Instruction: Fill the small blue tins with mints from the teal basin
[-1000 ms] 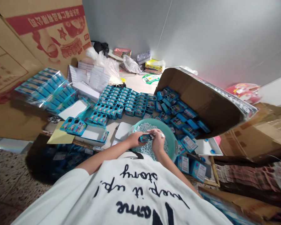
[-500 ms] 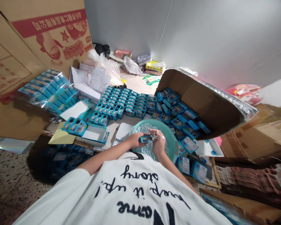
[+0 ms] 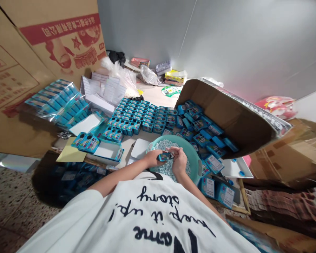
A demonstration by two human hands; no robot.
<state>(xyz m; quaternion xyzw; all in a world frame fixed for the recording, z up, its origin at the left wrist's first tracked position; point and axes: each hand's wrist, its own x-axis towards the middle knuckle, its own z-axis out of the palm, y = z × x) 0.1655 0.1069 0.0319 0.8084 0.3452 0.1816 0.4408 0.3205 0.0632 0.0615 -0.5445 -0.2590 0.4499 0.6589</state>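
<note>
A teal plastic basin (image 3: 193, 154) stands against the table's front edge, filled with small pale pellets (image 3: 164, 144). Over it my left hand (image 3: 153, 159) is closed around a small blue box (image 3: 162, 156), its end pointing to the right. My right hand (image 3: 179, 161) is cupped against that end, fingers curled together. A few pellets show between the palm and the box; the rest of what the hand holds is hidden by its fingers.
Rows of blue boxes (image 3: 134, 114) stand behind the basin. A tipped carton (image 3: 226, 116) spills loose blue boxes on the right. An open blue tray (image 3: 107, 149), a white lid (image 3: 140, 148) and yellow paper (image 3: 71, 151) lie left. A large carton (image 3: 47, 80) rises there.
My right hand has tipped and closed further toward the blue box, and fewer pellets show in its palm. My left hand holds the box in nearly the same place. The view shifts slightly.
</note>
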